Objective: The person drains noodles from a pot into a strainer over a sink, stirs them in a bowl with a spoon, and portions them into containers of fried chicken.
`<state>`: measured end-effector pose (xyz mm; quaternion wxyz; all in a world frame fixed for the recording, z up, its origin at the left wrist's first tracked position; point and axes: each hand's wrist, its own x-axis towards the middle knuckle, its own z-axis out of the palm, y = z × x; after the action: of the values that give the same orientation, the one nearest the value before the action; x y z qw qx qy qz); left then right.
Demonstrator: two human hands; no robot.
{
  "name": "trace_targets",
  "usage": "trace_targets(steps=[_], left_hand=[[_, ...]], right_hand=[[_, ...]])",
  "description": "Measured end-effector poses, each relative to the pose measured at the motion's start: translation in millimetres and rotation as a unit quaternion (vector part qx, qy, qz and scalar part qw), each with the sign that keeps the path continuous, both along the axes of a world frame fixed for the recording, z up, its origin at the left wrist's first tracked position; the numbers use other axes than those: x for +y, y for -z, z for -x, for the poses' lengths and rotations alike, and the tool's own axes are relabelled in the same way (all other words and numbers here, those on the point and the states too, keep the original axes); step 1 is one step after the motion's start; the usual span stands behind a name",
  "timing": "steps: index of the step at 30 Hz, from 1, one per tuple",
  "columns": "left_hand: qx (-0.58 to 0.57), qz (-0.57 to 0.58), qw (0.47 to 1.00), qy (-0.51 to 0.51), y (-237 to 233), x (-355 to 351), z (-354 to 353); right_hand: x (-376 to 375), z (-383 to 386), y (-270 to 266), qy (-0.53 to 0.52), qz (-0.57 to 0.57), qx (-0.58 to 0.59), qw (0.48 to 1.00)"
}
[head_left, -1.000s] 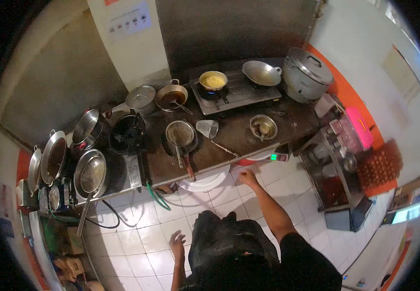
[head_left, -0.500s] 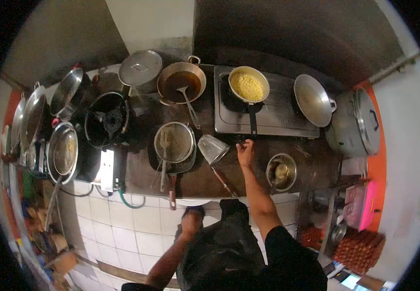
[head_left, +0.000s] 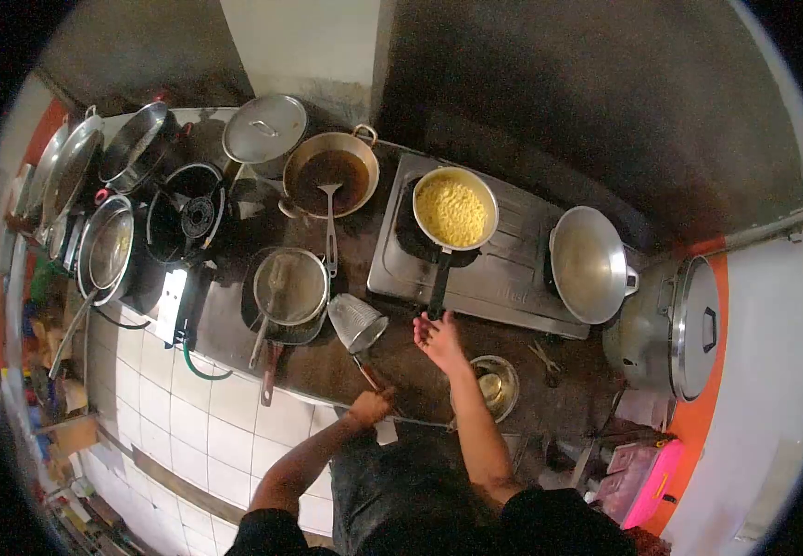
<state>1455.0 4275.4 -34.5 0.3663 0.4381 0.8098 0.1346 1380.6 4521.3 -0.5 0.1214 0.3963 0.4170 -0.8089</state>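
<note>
A deep metal mesh strainer [head_left: 358, 324] lies tilted on the dark counter. My left hand [head_left: 371, 408] is closed around the end of its wooden handle. Just below the black handle of a saucepan [head_left: 455, 169], my right hand [head_left: 439, 340] has its fingers spread and holds nothing. Yellow noodle-like pieces [head_left: 451, 211] fill the saucepan, which stands on the left burner of the gas stove [head_left: 513, 296]. A metal bowl [head_left: 511, 375] with a smaller round item inside sits beside my right forearm and is partly covered by it.
On the right of the stove is a wok [head_left: 591, 264], with a large lidded pot [head_left: 638, 320] beyond. Scissors [head_left: 545, 361] lie near the bowl. Leftward are a pan of brown liquid [head_left: 337, 157] with a spatula, a round sieve [head_left: 292, 287] over a dark pan, and several stacked pans.
My left hand has come up from beside my body and closed on the strainer's handle. My right hand remains near the saucepan handle, fingers now more spread. The camera view has turned and shifted.
</note>
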Motion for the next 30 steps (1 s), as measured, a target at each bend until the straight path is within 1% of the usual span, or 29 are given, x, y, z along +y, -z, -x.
trace_targets(steps=[1, 2, 3, 4, 5, 6, 7, 8, 9, 10, 11, 13, 14, 15, 16, 17, 18, 19, 20, 22, 23, 24, 25, 26, 27, 28, 29, 30], left_hand=[[-0.181, -0.028, 0.977, -0.111, -99, 9, 19], [-0.174, -0.028, 0.978, -0.114, -104, 10, 10], [0.007, -0.17, 0.983, -0.065, -108, 4, -7], [0.187, -0.302, 0.935, -0.009, -115, -2, -18], [0.195, -0.299, 0.934, -0.009, -133, -6, -23], [0.168, -0.292, 0.939, -0.071, -162, -12, -30], [0.14, -0.285, 0.939, -0.134, -185, -21, -40], [0.145, -0.285, 0.938, -0.135, -200, -34, -52], [0.095, -0.339, 0.897, -0.266, -209, -49, -67], [0.04, -0.386, 0.834, -0.393, -211, -62, -87], [-0.005, -0.423, 0.751, -0.507, -196, -80, -118], [-0.083, -0.414, 0.62, -0.661, -243, -131, -158], [-0.023, -0.416, 0.573, -0.705, -226, -170, -188], [0.041, -0.439, 0.502, -0.744, -216, -208, -221], [0.025, -0.468, 0.43, -0.772, -246, -237, -243], [0.089, -0.463, 0.416, -0.778, -242, -278, -282], [0.187, -0.418, 0.426, -0.78, -244, -318, -321], [0.193, -0.399, 0.366, -0.818, -251, -350, -358], [0.202, -0.374, 0.297, -0.855, -258, -377, -393], [0.192, -0.366, 0.241, -0.878, -268, -438, -469], [0.207, -0.366, 0.225, -0.879, -275, -466, -494], [0.211, -0.355, 0.212, -0.886, -275, -490, -516], [0.21, -0.339, 0.199, -0.895, -275, -513, -539], [0.24, -0.314, 0.214, -0.893, -257, -538, -566], [0.236, -0.304, 0.215, -0.898, -268, -552, -583], [0.238, -0.304, 0.212, -0.897, -272, -570, -585], [0.19, -0.326, 0.2, -0.904, -266, -594, -601], [0.216, -0.296, 0.219, -0.904, -262, -620, -604]], right_hand=[[5, 6, -53, 0.058, 0.128, 0.029, 0.99], [5, 16, -107, 0.113, 0.255, 0.058, 0.959], [-1, 28, -147, 0.125, 0.233, 0.059, 0.963], [7, 33, -129, 0.123, 0.237, 0.066, 0.962], [22, 40, -89, 0.078, 0.202, 0.102, 0.971], [27, 46, -69, 0.033, 0.165, 0.139, 0.976], [10, 50, -90, 0.065, -0.018, 0.072, 0.995], [5, 51, -91, 0.063, -0.018, 0.077, 0.995], [5, 52, -79, 0.043, -0.131, 0.06, 0.989], [9, 49, -67, 0.022, -0.244, 0.042, 0.969], [12, 35, -57, 0.016, -0.248, 0.046, 0.968], [13, 4, -48, -0.063, -0.348, 0.142, 0.925], [-1, -18, -51, -0.069, -0.351, 0.146, 0.923], [-16, -41, -59, -0.058, -0.341, 0.153, 0.926], [-31, -55, -70, -0.05, -0.332, 0.163, 0.928], [-45, -74, -93, -0.1, -0.337, 0.163, 0.922], [-65, -99, -111, -0.147, -0.338, 0.159, 0.916], [-81, -123, -116, -0.18, -0.355, 0.192, 0.897], [-120, -150, -139, -0.19, -0.352, 0.193, 0.896], [-218, -193, -240, -0.163, -0.204, 0.136, 0.956], [-256, -203, -258, -0.183, -0.157, 0.14, 0.96], [-296, -200, -259, -0.201, -0.149, 0.153, 0.956], [-337, -201, -257, -0.188, -0.15, 0.163, 0.957], [-374, -213, -252, -0.177, -0.152, 0.162, 0.959], [-414, -223, -271, -0.188, -0.127, 0.165, 0.96], [-444, -230, -259, -0.209, -0.117, 0.177, 0.955], [-464, -241, -243, -0.304, -0.167, 0.24, 0.907], [-490, -242, -231, -0.394, -0.215, 0.301, 0.841]])
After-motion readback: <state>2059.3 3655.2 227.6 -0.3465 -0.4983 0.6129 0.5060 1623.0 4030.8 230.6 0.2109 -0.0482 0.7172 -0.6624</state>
